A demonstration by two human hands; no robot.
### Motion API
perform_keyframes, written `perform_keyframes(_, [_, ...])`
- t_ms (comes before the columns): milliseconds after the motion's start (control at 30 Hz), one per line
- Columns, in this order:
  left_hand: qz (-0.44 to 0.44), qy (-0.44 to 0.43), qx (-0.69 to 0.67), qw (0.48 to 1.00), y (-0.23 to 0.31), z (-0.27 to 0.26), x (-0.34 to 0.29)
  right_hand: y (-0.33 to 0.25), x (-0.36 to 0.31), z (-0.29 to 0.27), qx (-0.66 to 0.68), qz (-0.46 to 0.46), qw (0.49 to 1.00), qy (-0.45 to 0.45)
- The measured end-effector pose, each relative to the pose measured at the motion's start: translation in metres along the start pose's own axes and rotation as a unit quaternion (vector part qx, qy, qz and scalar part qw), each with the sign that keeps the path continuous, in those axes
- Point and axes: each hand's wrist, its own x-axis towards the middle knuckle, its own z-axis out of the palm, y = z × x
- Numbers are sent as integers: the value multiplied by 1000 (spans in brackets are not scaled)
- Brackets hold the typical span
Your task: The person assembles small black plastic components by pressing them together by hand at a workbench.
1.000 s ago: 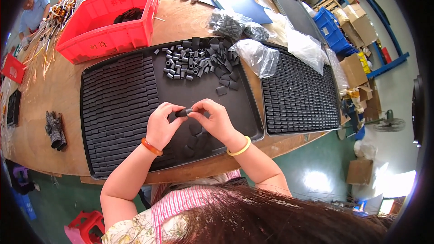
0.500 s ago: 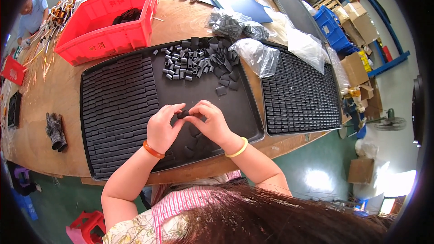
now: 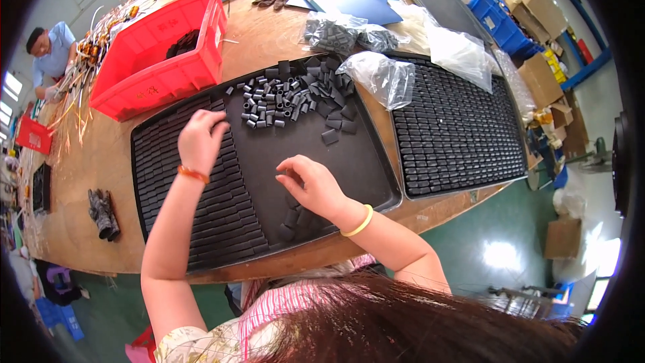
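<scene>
A large black tray lies in front of me, its left part filled with tight rows of small black pieces. My left hand is over the far end of these rows, thumb and fingertips drawn close together; whatever they may hold is too small to make out. Over the bare middle of the tray hovers my right hand, thumb and forefinger apart with nothing visible between them. A few loose black pieces lie under it near the front edge. At the tray's far side sits a pile of short black tubes and curved flat pieces.
A red bin stands behind the tray on the left. To the right lies a second tray full of black pieces, partly under clear plastic bags. Dark gloves rest on the table at left. A co-worker is at the far left.
My hands were together over the tray on a small black piece; they have separated. The left has moved away and left to the rows' far end; the right has shifted slightly right. The view has tilted.
</scene>
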Motion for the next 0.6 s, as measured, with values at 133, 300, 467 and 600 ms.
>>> perform_keyframes(133, [3, 1, 93, 996, -51, 20, 44, 12, 0, 2, -47, -70, 996, 5])
perform_keyframes(300, [-1, -54, 141, 988, -77, 38, 53, 16, 0, 3, -64, -93, 993, -17])
perform_keyframes(467, [37, -95, 230, 968, -61, 38, 47, 17, -2, 0, -71, -91, 993, -22])
perform_keyframes(600, [37, -116, 212, 970, -74, 35, 44, 17, -2, 1, -69, -96, 993, -28])
